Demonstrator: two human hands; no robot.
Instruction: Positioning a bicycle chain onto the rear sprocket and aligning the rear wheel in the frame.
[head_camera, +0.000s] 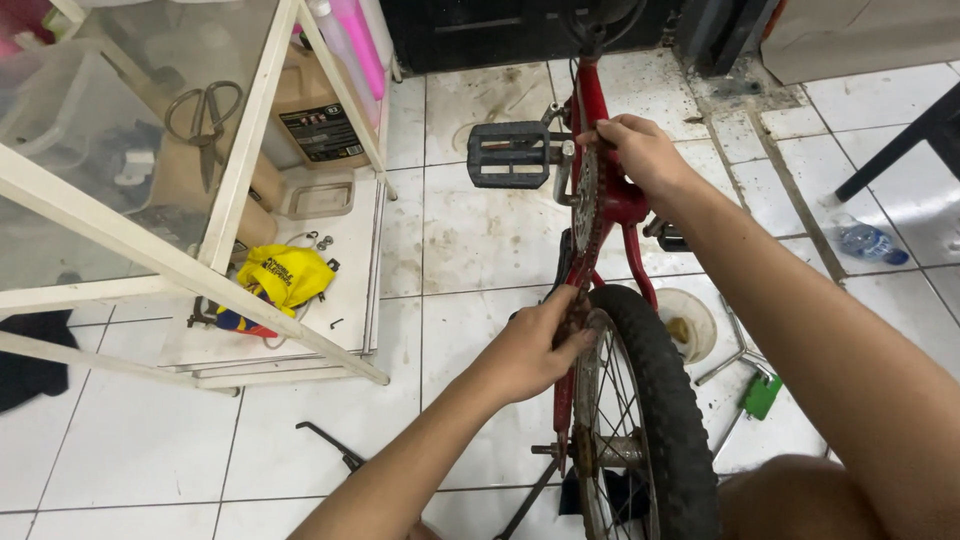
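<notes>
White floor tiles (300, 440), grimy, lie under the red bicycle (612, 200).

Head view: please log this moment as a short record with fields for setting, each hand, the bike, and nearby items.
setting: white tiled floor, stained near the bike
bike: red bicycle frame, black rear tyre nearest the camera
left hand: left hand pinching the chain just ahead of the tyre
right hand: right hand gripping the chain at the chainring, beside the black pedal
nearby: scissors behind cabinet glass, yellow bag, green-handled tool, plastic bottle
</notes>
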